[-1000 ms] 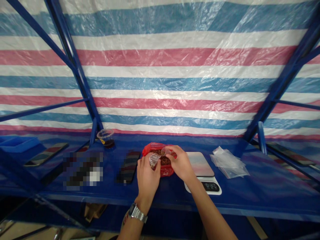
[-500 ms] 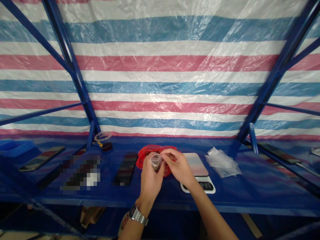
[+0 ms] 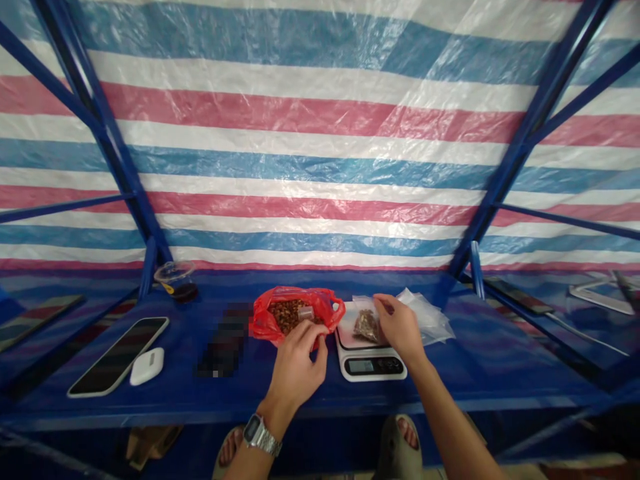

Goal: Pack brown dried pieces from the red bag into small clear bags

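Note:
A small clear plastic bag [image 3: 367, 325] with brown bits inside lies on the plate of a white digital scale [image 3: 375, 366]. My right hand [image 3: 404, 328] is at the bag's right edge, fingers closed on its upper corner. My left hand [image 3: 299, 357] rests at the front rim of a red plastic bag [image 3: 264, 319], its thumb apart from the curved fingers and nothing seen in them. Inside the open red bag are many small brown pieces [image 3: 286, 313] and a small clear plastic piece [image 3: 306, 312].
Clear plastic bags [image 3: 431, 320] lie right of the scale. To the left are a blurred-out dark object [image 3: 225, 343], a white earbud case [image 3: 147, 366], a phone [image 3: 119, 357] and a clear cup of dark liquid [image 3: 183, 290]. Blue posts [image 3: 493, 193] flank the blue shelf [image 3: 480, 373].
The filled clear bag has gone from my left hand above the red bag to the scale, with my right hand. My left hand has let go of it. The view has shifted downward.

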Available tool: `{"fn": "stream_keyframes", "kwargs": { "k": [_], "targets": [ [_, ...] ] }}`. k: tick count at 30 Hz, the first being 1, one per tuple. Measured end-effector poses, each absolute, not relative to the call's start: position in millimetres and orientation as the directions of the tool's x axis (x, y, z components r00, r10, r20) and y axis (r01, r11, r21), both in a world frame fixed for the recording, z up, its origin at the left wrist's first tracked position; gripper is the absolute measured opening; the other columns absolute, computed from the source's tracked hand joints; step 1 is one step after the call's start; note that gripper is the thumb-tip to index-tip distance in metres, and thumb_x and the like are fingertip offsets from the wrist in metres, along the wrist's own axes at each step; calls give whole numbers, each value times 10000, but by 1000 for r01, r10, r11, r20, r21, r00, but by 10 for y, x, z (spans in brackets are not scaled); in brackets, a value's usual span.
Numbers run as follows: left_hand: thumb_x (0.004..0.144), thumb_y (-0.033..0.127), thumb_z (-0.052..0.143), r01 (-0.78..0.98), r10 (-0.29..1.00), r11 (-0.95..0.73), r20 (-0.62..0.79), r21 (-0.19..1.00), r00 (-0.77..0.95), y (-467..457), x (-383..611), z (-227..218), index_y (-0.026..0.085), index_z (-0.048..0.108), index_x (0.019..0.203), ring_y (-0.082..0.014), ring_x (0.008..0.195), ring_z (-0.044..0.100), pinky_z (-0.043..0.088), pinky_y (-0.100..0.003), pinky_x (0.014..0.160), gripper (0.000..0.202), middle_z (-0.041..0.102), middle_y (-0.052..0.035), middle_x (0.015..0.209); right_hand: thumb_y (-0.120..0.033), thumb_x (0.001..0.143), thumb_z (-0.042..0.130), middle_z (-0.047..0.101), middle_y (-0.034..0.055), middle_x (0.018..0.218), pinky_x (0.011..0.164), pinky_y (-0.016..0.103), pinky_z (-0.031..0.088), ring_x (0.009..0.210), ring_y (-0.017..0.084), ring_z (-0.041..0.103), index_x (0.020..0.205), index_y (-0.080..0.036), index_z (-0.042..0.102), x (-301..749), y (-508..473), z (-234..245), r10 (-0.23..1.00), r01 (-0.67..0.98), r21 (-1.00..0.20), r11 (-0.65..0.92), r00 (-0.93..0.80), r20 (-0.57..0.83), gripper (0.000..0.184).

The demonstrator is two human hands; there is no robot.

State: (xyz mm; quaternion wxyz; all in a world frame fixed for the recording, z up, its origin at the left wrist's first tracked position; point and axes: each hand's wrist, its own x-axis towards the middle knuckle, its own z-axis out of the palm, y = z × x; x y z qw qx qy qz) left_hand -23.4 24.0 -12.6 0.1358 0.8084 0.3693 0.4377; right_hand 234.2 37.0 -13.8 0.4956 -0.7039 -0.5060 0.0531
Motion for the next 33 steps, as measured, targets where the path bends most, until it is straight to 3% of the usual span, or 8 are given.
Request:
{"fn": "stream_keyframes", "kwargs": {
  "k": [4,11,17,24,33],
  "targets": [
    [938,108,492,555,718,-683,577,475,389,259,-218,-152,247,685,974,-195,919,696,563,-321,824,241,694,-41,950,-491,918,446,777,139,1007,834,439,500,822,286,653,1126,-160,773,2359,331,-117,708,729,-685,-20,494,505,510],
    [946,115,491,586,751,-643,556,493,356,315,-136,-188,244,691,995,-194,963,709,573,-325,859,243,705,-37,1012,-475,939,431,783,154,1005,833,409,483,767,269,632,1070,-146,782,2485,245,-21,636,677,-735,-20,576,514,498],
    [964,123,470,560,736,-654,598,508,318,310,-135,-216,238,689,1008,-204,1017,677,557,-354,914,251,676,-58,1047,-486,937,433,779,166,993,827,407,486,782,283,643,1052,-130,783,2493,226,-16,641,667,-745,-10,576,507,512],
    [959,94,469,499,626,-755,692,425,358,230,-294,-184,249,700,980,-185,954,657,542,-326,867,278,670,-45,969,-508,940,426,770,160,917,800,407,492,778,287,638,1033,-130,792,2521,205,-31,635,681,-733,0,566,525,534],
    [952,71,474,475,564,-803,717,361,409,126,-395,-198,228,665,927,-164,886,662,530,-285,815,249,660,-41,933,-483,975,386,750,145,1013,944,455,457,921,285,634,1057,-157,786,2527,321,-162,697,733,-677,60,455,554,522]
  ]
}}
